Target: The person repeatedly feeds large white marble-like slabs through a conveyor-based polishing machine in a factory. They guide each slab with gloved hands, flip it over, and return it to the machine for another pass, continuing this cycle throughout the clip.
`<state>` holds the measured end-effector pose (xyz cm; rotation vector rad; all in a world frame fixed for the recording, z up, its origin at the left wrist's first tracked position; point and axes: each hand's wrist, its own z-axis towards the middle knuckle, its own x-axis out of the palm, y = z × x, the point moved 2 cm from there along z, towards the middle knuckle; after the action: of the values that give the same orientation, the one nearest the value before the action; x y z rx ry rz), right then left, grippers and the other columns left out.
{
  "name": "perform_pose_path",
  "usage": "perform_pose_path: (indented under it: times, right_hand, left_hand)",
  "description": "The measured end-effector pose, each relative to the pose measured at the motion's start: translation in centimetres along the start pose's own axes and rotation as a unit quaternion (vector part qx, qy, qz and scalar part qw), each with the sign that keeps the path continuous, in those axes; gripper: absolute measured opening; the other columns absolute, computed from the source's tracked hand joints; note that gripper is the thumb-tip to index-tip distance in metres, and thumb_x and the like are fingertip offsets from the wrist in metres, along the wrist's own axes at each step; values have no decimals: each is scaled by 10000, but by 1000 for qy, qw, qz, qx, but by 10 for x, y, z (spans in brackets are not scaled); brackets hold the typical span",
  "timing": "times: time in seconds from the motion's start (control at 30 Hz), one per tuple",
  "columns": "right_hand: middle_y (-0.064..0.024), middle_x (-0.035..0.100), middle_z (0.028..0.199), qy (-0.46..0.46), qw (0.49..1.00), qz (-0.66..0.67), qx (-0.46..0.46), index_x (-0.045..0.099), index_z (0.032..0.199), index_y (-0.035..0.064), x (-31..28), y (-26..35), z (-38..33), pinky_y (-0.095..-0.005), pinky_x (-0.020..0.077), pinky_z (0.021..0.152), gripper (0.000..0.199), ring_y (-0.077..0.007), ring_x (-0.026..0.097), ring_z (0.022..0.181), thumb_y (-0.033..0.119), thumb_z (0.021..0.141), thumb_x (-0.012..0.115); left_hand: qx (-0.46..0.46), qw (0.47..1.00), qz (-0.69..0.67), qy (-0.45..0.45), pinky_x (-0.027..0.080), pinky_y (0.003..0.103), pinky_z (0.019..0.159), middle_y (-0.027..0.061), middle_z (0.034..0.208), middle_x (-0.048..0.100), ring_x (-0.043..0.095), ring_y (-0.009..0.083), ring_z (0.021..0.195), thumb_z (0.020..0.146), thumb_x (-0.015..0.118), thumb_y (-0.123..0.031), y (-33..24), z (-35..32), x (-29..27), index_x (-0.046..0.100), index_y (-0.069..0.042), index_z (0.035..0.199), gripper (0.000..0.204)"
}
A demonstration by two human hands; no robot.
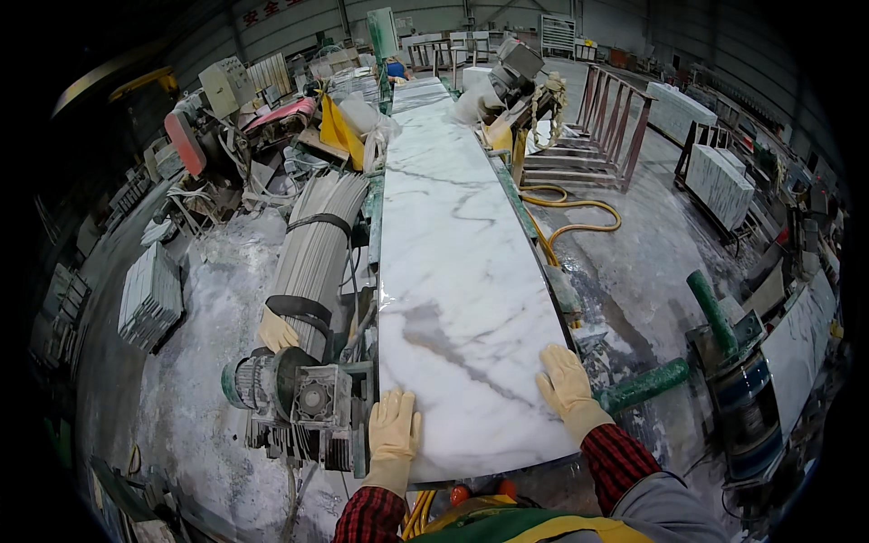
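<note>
One long marble slab (457,262) filled the middle of the frame, running from the lower centre up toward the top, white with grey veins and a glossy, wet-looking face. It lay flat on a green-edged machine bed (522,210). Judged from its length and thickness, it would be very heavy, rigid yet brittle, and slick where polished; the near end and the long edges looked like the only sensible places to take hold, with support spread wide to keep it from cracking.

Both hands wore pale yellow gloves and lay open, palms down, gripping nothing. The left hand (394,425) rested flat on the slab's near-left corner, the right hand (565,380) flat on its near-right edge. Red plaid cuffs showed at the wrists.

At lower left sat a grey geared motor (294,398), dusty and ribbed, beside a strapped bundle of thin stone strips (317,244). A yellow hose (570,217) curled on the slurry-coated floor (208,398) at right of centre, and a rust-coloured metal rack (615,127) stood at upper right.
</note>
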<state>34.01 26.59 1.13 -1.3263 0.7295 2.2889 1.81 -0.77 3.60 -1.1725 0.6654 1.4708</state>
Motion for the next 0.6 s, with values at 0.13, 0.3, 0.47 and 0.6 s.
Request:
perform_pose_path:
  times: [0.13, 0.3, 0.47, 0.6]
  right_hand:
    - [-260, 623, 1585, 8, 1000, -3, 3, 639, 1511, 6, 0, 3, -1, -547, 366, 1328, 570, -419, 554, 1512, 299, 1028, 713]
    - [-267, 627, 1576, 2, 1000, -2, -3, 641, 1506, 3, 1, 0, -6, -547, 369, 1325, 566, -430, 555, 1507, 292, 1025, 717]
    - [-279, 634, 1558, -5, 1000, 11, -3, 648, 1495, 0, -5, 6, -6, -552, 379, 1315, 556, -442, 559, 1497, 286, 1023, 719]
    - [-276, 636, 1559, -5, 1000, 5, -1, 655, 1488, 1, -5, 4, -9, -550, 393, 1301, 562, -443, 561, 1486, 288, 1010, 725]
  left_hand:
    - [4, 1000, 0, -13, 447, 546, 1190, 222, 1513, 625, 570, 439, 1416, 1003, 723, -292, 1, -4, -1, 629, -81, 1468, 519]
    - [-4, 1000, -16, 10, 434, 546, 1226, 244, 1547, 606, 565, 463, 1444, 1014, 719, -259, -5, -4, -8, 616, -61, 1482, 519]
    - [-4, 1000, -12, 3, 435, 548, 1222, 244, 1548, 603, 563, 467, 1442, 1015, 716, -257, -4, -10, -8, 613, -60, 1481, 516]
    - [-8, 1000, -19, 16, 437, 551, 1218, 243, 1548, 602, 563, 467, 1438, 1014, 716, -258, -8, -8, -12, 614, -59, 1474, 511]
